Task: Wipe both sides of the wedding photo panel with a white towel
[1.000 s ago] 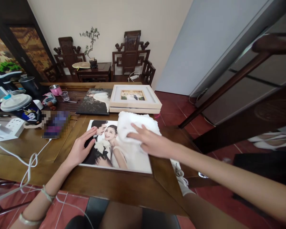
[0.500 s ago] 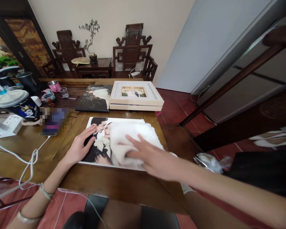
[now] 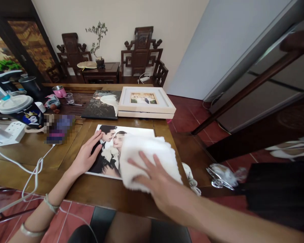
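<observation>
A person's right hand (image 3: 159, 184), fingers spread, rests on a white cloth (image 3: 152, 145) over the right part of a photo print (image 3: 109, 157) on a wooden tabletop (image 3: 98, 192). The left hand (image 3: 86, 156) lies flat at the print's left edge, thumb apart from the fingers.

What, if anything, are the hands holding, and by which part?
No closed grip shows. The right hand lies spread on the white cloth, over its middle and near edge; the left hand rests on the left side of the photo panel.
</observation>
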